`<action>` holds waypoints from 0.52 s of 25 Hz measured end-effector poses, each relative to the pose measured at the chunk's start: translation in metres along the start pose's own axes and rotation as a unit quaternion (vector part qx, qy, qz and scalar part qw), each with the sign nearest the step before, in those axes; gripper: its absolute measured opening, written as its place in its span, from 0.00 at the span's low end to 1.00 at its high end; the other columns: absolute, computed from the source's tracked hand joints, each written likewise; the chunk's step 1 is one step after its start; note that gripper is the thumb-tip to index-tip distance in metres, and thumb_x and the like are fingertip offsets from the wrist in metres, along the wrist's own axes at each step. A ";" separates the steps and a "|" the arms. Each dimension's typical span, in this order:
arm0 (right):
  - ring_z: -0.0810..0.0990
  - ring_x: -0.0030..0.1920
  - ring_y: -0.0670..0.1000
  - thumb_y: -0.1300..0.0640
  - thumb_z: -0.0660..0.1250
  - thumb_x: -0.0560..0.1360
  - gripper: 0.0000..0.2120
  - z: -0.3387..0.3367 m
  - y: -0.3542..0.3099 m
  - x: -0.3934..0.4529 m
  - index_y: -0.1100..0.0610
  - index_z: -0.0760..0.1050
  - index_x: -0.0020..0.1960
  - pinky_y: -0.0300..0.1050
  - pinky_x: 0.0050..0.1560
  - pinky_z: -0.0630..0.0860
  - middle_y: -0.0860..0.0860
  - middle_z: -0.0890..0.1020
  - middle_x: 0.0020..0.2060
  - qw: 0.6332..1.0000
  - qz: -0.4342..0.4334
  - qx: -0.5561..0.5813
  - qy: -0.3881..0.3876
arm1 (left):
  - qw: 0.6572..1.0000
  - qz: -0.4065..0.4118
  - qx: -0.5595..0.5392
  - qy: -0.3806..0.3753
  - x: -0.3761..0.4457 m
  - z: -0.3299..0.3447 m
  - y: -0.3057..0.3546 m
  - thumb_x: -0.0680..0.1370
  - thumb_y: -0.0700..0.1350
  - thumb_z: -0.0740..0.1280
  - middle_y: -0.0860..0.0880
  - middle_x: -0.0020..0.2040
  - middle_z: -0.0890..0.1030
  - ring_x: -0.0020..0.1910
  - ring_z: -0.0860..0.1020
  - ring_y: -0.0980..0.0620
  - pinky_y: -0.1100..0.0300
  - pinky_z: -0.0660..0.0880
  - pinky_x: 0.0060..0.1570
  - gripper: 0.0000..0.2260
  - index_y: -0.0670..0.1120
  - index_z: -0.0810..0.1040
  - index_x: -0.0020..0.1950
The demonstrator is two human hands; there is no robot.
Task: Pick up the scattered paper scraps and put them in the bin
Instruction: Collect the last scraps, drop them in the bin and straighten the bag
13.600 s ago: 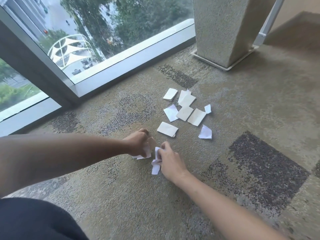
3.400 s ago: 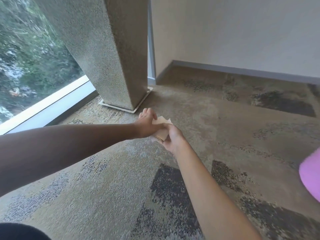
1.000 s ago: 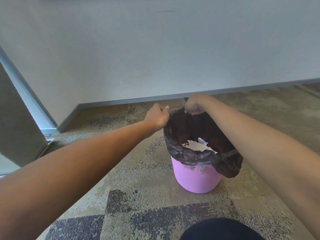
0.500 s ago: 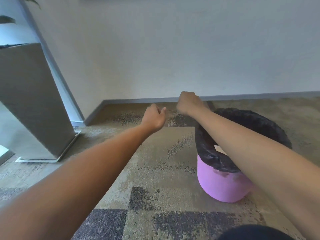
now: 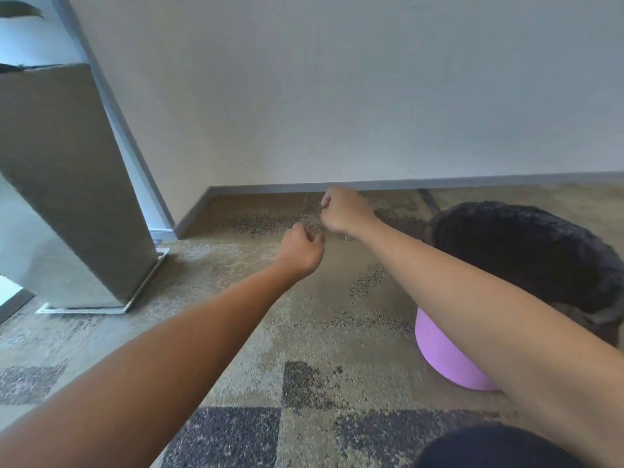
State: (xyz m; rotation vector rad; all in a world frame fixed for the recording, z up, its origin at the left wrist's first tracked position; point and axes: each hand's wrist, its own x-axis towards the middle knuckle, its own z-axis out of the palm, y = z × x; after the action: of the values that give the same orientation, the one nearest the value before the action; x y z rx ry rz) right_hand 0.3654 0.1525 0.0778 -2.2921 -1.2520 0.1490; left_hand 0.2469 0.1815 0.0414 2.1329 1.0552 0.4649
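Note:
The pink bin [image 5: 442, 356] with a black liner [image 5: 526, 251] stands on the carpet at the right, partly behind my right forearm. Its inside is hidden and no paper scraps show anywhere in view. My right hand [image 5: 344, 211] is held out left of the bin, above the carpet near the wall, fingers curled into a fist with nothing in it. My left hand [image 5: 302, 253] hovers a little lower and to the left, fingers also curled and holding nothing. The two hands are close together but apart.
A grey speckled column [image 5: 74, 184] on a base plate stands at the left beside a window frame. A plain wall with a grey skirting board [image 5: 439, 184] closes the far side. Patterned carpet [image 5: 304, 332] lies between. My dark-clad knee [image 5: 489, 447] shows at the bottom right.
A second ago both hands were at the bin's rim, with scraps lying inside. The view has swung left since; both hands have left the bin, which now sits further right.

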 end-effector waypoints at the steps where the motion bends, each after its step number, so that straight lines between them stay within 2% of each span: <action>1: 0.82 0.51 0.56 0.64 0.63 0.74 0.12 0.002 0.006 0.000 0.61 0.80 0.55 0.54 0.53 0.80 0.56 0.83 0.51 1.000 0.015 -0.009 -0.001 | 0.998 0.002 -0.034 -0.045 -0.003 0.012 0.008 0.81 0.48 0.59 0.43 0.47 0.74 0.41 0.71 0.47 0.57 0.69 0.38 0.08 0.44 0.69 0.47; 3: 0.81 0.51 0.56 0.64 0.63 0.74 0.11 0.001 0.021 0.001 0.60 0.80 0.53 0.53 0.53 0.80 0.54 0.83 0.51 0.999 0.043 -0.016 0.010 | 0.983 0.017 -0.103 -0.152 -0.014 0.039 0.033 0.81 0.43 0.57 0.42 0.49 0.73 0.44 0.72 0.46 0.54 0.73 0.41 0.06 0.45 0.71 0.47; 4: 0.82 0.51 0.56 0.64 0.63 0.73 0.10 -0.003 0.029 0.002 0.60 0.81 0.51 0.52 0.53 0.80 0.54 0.83 0.50 0.998 0.053 -0.019 0.015 | 0.971 0.024 -0.135 -0.197 -0.022 0.051 0.048 0.81 0.43 0.56 0.43 0.54 0.73 0.48 0.74 0.44 0.53 0.76 0.42 0.07 0.44 0.73 0.53; 6: 0.83 0.48 0.57 0.63 0.62 0.73 0.09 -0.014 0.044 0.006 0.60 0.81 0.44 0.51 0.50 0.81 0.55 0.84 0.46 0.998 0.059 -0.037 0.011 | 0.943 0.022 -0.205 -0.262 -0.035 0.076 0.075 0.83 0.44 0.56 0.45 0.64 0.74 0.59 0.76 0.40 0.48 0.80 0.47 0.14 0.45 0.69 0.68; 7: 0.83 0.45 0.57 0.64 0.62 0.73 0.09 -0.021 0.050 0.007 0.60 0.80 0.39 0.50 0.46 0.82 0.56 0.84 0.42 0.997 0.063 -0.046 0.007 | 0.930 0.010 -0.234 -0.284 -0.038 0.085 0.086 0.83 0.44 0.55 0.44 0.66 0.74 0.60 0.76 0.40 0.44 0.80 0.49 0.16 0.45 0.68 0.71; 9: 0.78 0.34 0.58 0.64 0.61 0.74 0.11 -0.037 0.059 0.011 0.59 0.74 0.34 0.46 0.33 0.76 0.56 0.77 0.31 0.996 0.074 -0.053 0.014 | 0.910 -0.040 -0.280 -0.303 -0.039 0.097 0.101 0.83 0.43 0.54 0.40 0.64 0.76 0.55 0.78 0.39 0.42 0.80 0.49 0.16 0.42 0.69 0.69; 11: 0.71 0.30 0.55 0.64 0.61 0.75 0.12 -0.051 0.069 0.014 0.58 0.68 0.32 0.43 0.31 0.68 0.53 0.71 0.28 0.995 0.076 -0.058 0.026 | 0.900 -0.093 -0.294 -0.308 -0.036 0.106 0.110 0.82 0.43 0.58 0.37 0.62 0.78 0.52 0.80 0.35 0.44 0.81 0.45 0.15 0.37 0.73 0.65; 13: 0.67 0.28 0.53 0.63 0.61 0.75 0.15 -0.060 0.079 0.014 0.58 0.64 0.30 0.42 0.30 0.64 0.53 0.67 0.27 0.995 0.080 -0.060 0.030 | 0.903 -0.114 -0.285 -0.301 -0.032 0.115 0.115 0.78 0.40 0.63 0.35 0.54 0.80 0.45 0.82 0.36 0.45 0.83 0.38 0.13 0.33 0.77 0.58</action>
State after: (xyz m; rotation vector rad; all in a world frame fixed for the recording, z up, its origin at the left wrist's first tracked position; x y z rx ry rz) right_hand 0.4531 0.1061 0.0921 -2.4810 -1.0741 0.0614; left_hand 0.3572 0.0576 0.0451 1.4544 0.6804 -0.0204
